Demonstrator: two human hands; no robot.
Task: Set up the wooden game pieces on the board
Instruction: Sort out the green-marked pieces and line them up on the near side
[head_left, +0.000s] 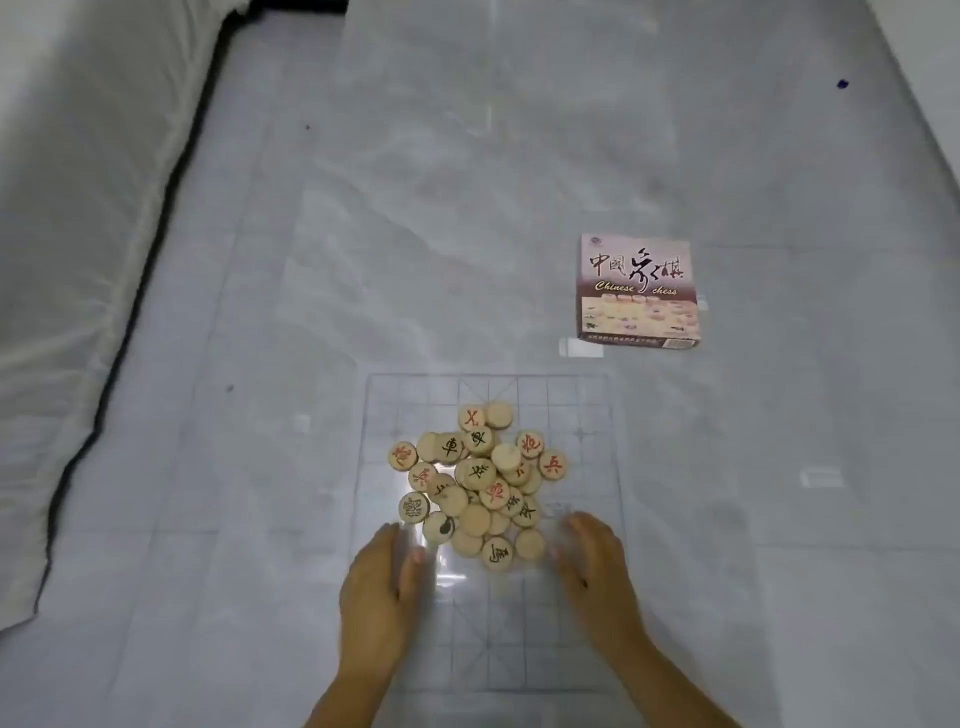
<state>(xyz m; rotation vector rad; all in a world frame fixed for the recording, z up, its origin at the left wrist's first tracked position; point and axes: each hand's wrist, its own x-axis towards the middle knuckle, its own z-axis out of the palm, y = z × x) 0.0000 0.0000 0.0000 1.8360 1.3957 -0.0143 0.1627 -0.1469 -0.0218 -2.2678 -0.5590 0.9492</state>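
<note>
Since the wooden pieces (478, 483) all sit in one heap, I'd say actual placement hasn't begun. The heap is on the clear gridded board (582, 415), just past the fingertips and between the two hands. Discs overlap and lie on top of each other. Some show red or black characters, others show bare wood. The closest disc is a black-marked piece (497, 552), lying right between the hands.

Hands: left hand (376, 587) is at the near-left edge of the heap and right hand (597, 566) at the near-right edge. Both are over the near half of the board, well apart, palms turned inward, fingers fairly straight and gripping nothing. The fingertips are blurred, so I can't tell if they touch the outer discs.

My read on the step: bracketing the heap, ahead of spreading or sorting it.

What the next move calls for:
- Flatten the heap to a single layer.
- Flip the blank-side discs.
- Split red from black.
- Pinch one disc at a time and set it on a line crossing, not inside a square.
- The board looks like a thin sheet and probably slides, so one hand may need to pin it.

Further out, the game box (638, 291) lies flat beyond the right hand and to its right, off the board. A white cloth (78, 208) runs far out past the left hand. Everything rests on a grey marbled surface (779, 467).
</note>
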